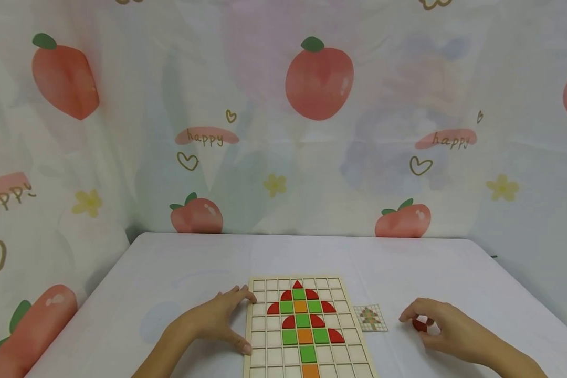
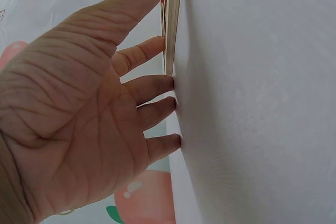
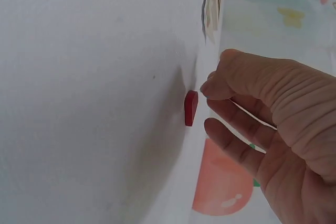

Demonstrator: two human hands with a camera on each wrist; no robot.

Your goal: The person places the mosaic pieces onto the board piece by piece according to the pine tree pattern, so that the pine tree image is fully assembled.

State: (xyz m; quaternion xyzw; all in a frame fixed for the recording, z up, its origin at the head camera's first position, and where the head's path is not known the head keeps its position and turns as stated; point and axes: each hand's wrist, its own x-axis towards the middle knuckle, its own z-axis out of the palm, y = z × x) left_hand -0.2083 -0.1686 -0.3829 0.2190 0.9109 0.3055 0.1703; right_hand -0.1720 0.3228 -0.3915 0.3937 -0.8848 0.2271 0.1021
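A wooden grid board (image 1: 266,357) carries red quarter-round pieces, green and orange squares and a red triangle, laid out as a tree. My left hand (image 1: 212,317) rests along the board's left side, index finger and thumb spread at its edge. In the left wrist view, the board's edge (image 2: 172,30) meets the thumb, and the other fingertips touch the tabletop. To the right of the board, my right hand (image 1: 453,331) hovers over a red piece (image 3: 190,108). Its fingers are loosely bent, and a gap shows between them and the piece on the table.
A small picture card (image 1: 370,318) with a tree pattern lies just right of the board. The white table (image 1: 193,262) is backed by a fruit-printed cloth (image 1: 283,157), which also hangs along the left and right sides.
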